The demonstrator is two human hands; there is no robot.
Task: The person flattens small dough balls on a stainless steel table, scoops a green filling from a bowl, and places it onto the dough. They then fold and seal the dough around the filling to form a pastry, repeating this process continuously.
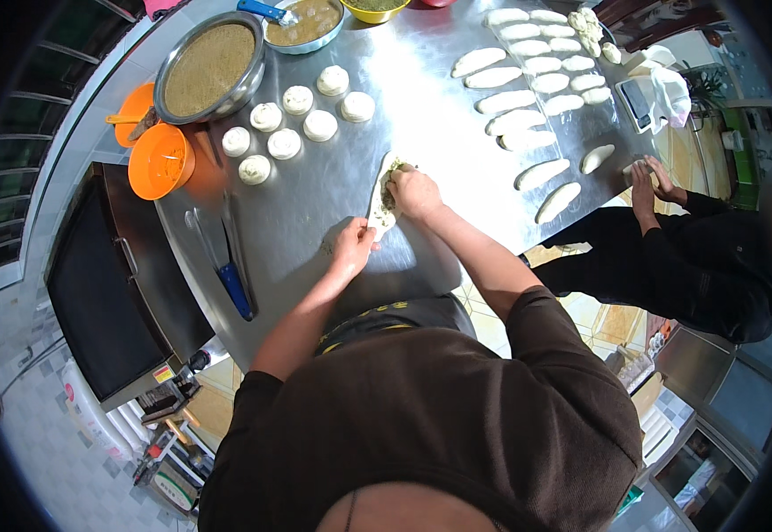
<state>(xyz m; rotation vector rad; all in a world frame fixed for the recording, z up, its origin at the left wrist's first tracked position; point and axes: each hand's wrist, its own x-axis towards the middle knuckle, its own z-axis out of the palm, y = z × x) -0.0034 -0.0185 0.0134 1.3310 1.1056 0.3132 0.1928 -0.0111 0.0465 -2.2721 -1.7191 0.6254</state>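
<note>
- The fingers (367, 234) of the left hand (348, 252) are closed in a pinch on the lower end of a dough strip (381, 229), at the centre of the frame.
- The right hand (416, 192) curls over the strip's right side, nearer its upper end, knuckles up and fingers bent against it; how tightly they close cannot be told.
- Dark green-brown filling (387, 206) lies along the strip, which is above the worktop (306, 208).
- Upper left, a wide metal bowl (169, 97) holds a broad, level brown mass (210, 71).
- Just right of it, a pale blue bowl (319, 43) contains brown paste, with a blue-handled tool (262, 10) resting in it.
- At the top edge, a yellow bowl (377, 16) carries a dark greenish filling.
- At the left, two orange containers (149, 183) stand close together; the nearer has small bits on its inner wall.
- Both elbows bend: the left forearm (301, 315) slants up and right, the right forearm (483, 253) up and left.
- Eight round dough pieces (285, 144) sit left of the hands.
</note>
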